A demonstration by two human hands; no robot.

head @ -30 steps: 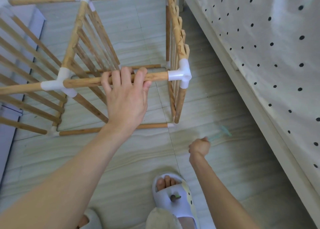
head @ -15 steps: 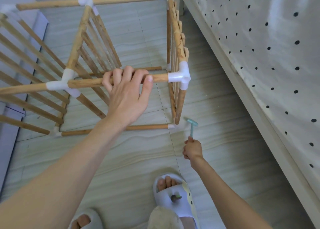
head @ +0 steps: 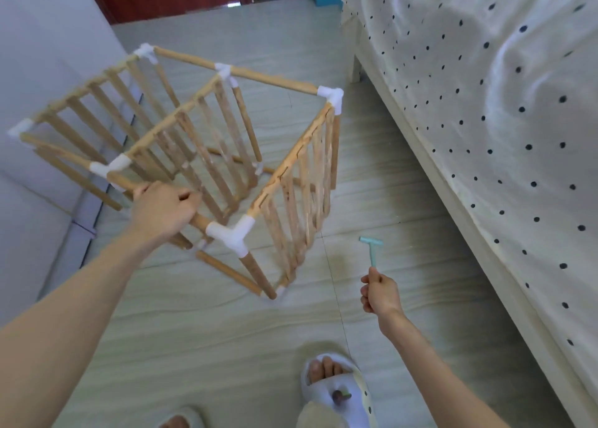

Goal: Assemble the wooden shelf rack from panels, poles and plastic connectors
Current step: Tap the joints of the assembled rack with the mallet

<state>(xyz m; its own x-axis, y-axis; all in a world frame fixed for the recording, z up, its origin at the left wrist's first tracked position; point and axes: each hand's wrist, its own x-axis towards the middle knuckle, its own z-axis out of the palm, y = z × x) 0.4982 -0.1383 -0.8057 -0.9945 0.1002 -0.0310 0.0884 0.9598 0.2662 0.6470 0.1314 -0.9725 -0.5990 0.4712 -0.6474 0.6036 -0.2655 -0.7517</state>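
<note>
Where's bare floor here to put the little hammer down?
Bare tiles lie between the wooden slatted rack and the white bed frame, under the small teal plastic hammer the right hand holds. More in front of the slippered foot. Crowded left, by the wall.

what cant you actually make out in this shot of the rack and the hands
- Head view: the pole under the left hand is hidden by the grip.
- The slatted panels are motion-blurred, so how snugly the slats sit is unclear.
- The small hammer handle end is buried in the right hand.
- The left slipper is cut off by the bottom edge.
- The far lower connectors are too small and screened by slats.
</note>
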